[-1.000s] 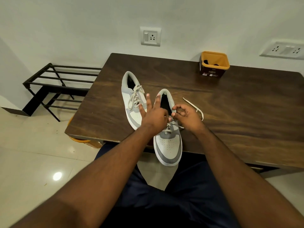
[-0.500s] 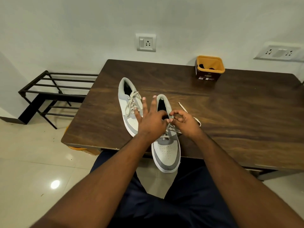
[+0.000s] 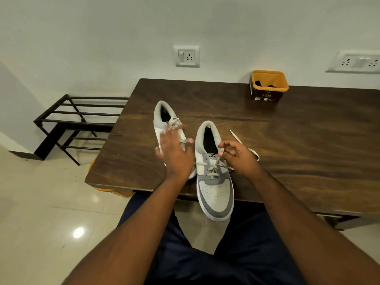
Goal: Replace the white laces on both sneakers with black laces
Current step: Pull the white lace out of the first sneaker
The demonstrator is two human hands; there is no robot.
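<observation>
Two grey-and-white low-top sneakers are seen on a dark brown wooden table (image 3: 287, 151). The near sneaker (image 3: 214, 194) lies with its heel toward the wall and its toe overhanging the table's front edge; its white lace (image 3: 211, 168) is threaded only through the lower eyelets, the upper ones being bare. A loose length of white lace (image 3: 254, 153) is laid on the tabletop just right of this shoe, partly hidden behind the right hand. The far sneaker (image 3: 164, 122), to the left and a little further back, is laced fully in white.

The right hand (image 3: 236, 155) is held at the collar and tongue of the near sneaker, its fingers curled with thumb and forefinger drawn together; whether a strand of lace is pinched between them cannot be told. The left hand (image 3: 176, 153) is blurred, spread flat with straight fingers over the far sneaker, nothing being grasped.

An orange plastic tub (image 3: 269, 86) with a dark label is set near the table's back edge, dark items showing inside. A black metal rack (image 3: 78, 120) stands on the floor to the left, and two white wall sockets (image 3: 186, 56) are mounted on the wall.
</observation>
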